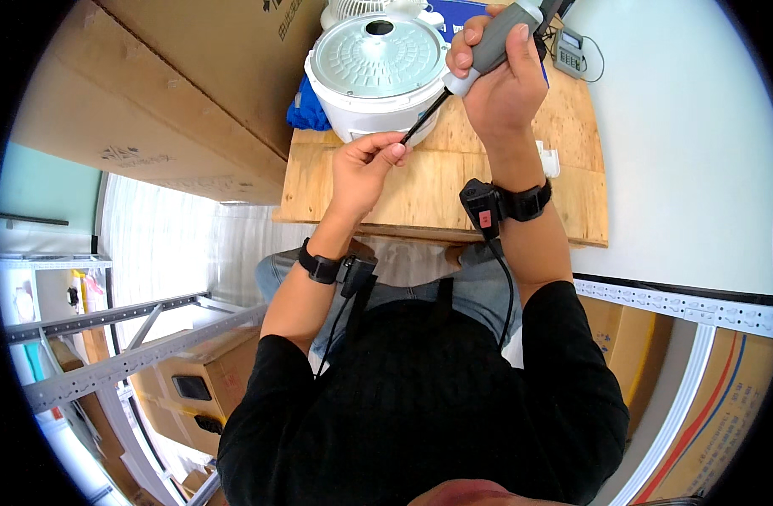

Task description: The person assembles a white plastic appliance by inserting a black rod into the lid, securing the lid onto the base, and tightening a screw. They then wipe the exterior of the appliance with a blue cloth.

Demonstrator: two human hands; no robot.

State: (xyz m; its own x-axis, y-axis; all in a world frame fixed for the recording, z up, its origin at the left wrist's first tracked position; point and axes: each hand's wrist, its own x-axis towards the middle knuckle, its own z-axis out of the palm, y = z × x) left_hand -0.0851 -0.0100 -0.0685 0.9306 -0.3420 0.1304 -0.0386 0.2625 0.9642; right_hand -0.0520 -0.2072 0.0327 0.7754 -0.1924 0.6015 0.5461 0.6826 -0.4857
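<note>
My right hand (509,101) is wrapped round the thick grey handle of a power screwdriver (494,42), tilted with its long black shaft pointing down to the left. At the lower end of that shaft, the thumb and fingers of my left hand (359,179) pinch the tip. Whether a screw sits there is too small to make out. Just beyond my left hand stands a round white appliance (361,126), with a pale ribbed disc (340,63) on top that has a dark oval hole. The shaft passes in front of its right side.
A plywood table (319,181) carries the appliance. Blue cloth (309,110) lies at its left, and a white slatted part (357,8) behind. A small white piece (550,160) and a grey keypad device (569,52) are on the right. Large cardboard boxes (193,84) crowd the left.
</note>
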